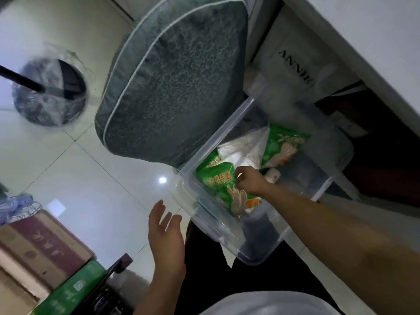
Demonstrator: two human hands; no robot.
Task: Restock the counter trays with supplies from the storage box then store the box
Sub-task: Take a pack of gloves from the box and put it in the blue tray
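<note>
A clear plastic storage box (227, 230) sits low in front of me, under the counter's edge. Inside lie green packs of disposable gloves, white packets (241, 148) and a small white roll (272, 176). My right hand (248, 179) reaches into the box and pinches the top edge of the nearest green glove pack (222, 185). A second green pack (283, 144) leans at the far side. My left hand (166, 233) hovers open beside the box's near-left corner, palm toward the box, holding nothing.
A grey-green cushioned chair seat (172, 80) stands just left of the box. A lined waste bin (50, 92) sits on the tiled floor at left. Cardboard boxes (38, 248) and a green carton (72, 289) stack at bottom left. The white counter (368, 37) overhangs at top right.
</note>
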